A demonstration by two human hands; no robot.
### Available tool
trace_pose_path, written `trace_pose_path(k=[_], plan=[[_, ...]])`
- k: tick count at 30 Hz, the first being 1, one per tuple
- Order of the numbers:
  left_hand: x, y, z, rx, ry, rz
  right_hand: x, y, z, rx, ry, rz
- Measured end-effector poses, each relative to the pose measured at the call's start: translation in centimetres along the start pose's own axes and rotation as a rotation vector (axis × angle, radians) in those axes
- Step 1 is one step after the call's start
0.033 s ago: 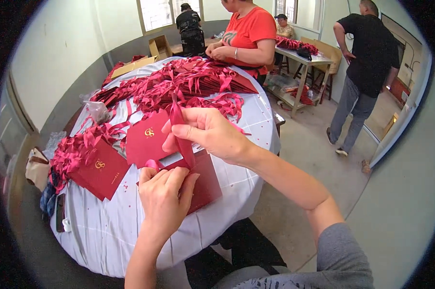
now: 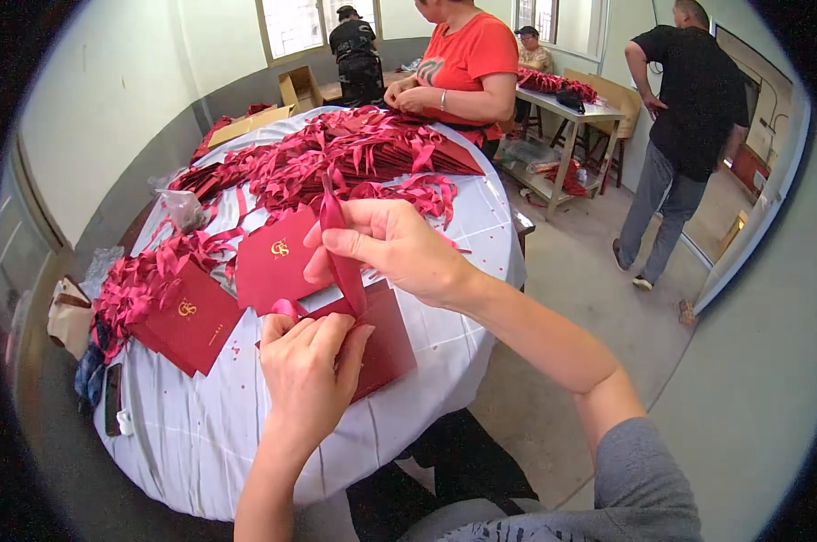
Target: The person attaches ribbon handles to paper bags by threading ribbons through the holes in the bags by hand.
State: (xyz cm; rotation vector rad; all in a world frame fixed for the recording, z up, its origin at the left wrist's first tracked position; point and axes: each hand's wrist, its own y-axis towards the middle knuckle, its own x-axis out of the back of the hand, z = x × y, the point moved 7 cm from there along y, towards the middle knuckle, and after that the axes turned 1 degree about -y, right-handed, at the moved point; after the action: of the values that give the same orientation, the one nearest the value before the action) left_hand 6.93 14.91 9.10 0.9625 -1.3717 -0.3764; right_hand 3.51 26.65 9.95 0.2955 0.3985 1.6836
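Note:
A flat dark red piece, likely a folded paper gift bag point(image 2: 386, 348), lies on the white-clothed table in front of me. Just above its upper edge, a crimson ribbon point(image 2: 348, 275) is stretched between my hands. My right hand point(image 2: 386, 244) pinches the ribbon between thumb and fingers and holds it raised. Lower down, my left hand point(image 2: 309, 361) is closed on the ribbon at the edge of the bag, with its fingers covering that spot. A small ribbon loop point(image 2: 286, 309) shows beside the left knuckles. Beyond my hands lies another red bag point(image 2: 276, 257) with a gold emblem.
A stack of red bags point(image 2: 187, 316) with ribbons lies left, near a phone point(image 2: 113, 399). A large ribboned pile point(image 2: 336, 149) covers the table's far side. A person in red point(image 2: 470, 68) works there; another in black point(image 2: 689, 108) stands at right. White cloth point(image 2: 210, 452) covers the table.

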Motion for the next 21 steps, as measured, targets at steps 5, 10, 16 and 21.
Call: trace_pose_path(k=[5, 10, 16, 21], plan=[[0.4, -0.2, 0.0, 0.013, -0.021, -0.033, 0.3, 0.0, 1.0, 0.101, -0.142, -0.125], [-0.4, 0.7, -0.9, -0.023, -0.064, -0.050, 1.4, -1.0, 2.0, 0.207, -0.173, -0.231], [0.5, -0.2, 0.1, -0.016, -0.003, -0.144, 0.1, 0.8, -0.6, 0.284, 0.043, -0.286], [-0.7, -0.3, 0.4, 0.038, -0.011, -0.097, 3.0, -0.1, -2.3, 0.159, 0.189, -0.245]])
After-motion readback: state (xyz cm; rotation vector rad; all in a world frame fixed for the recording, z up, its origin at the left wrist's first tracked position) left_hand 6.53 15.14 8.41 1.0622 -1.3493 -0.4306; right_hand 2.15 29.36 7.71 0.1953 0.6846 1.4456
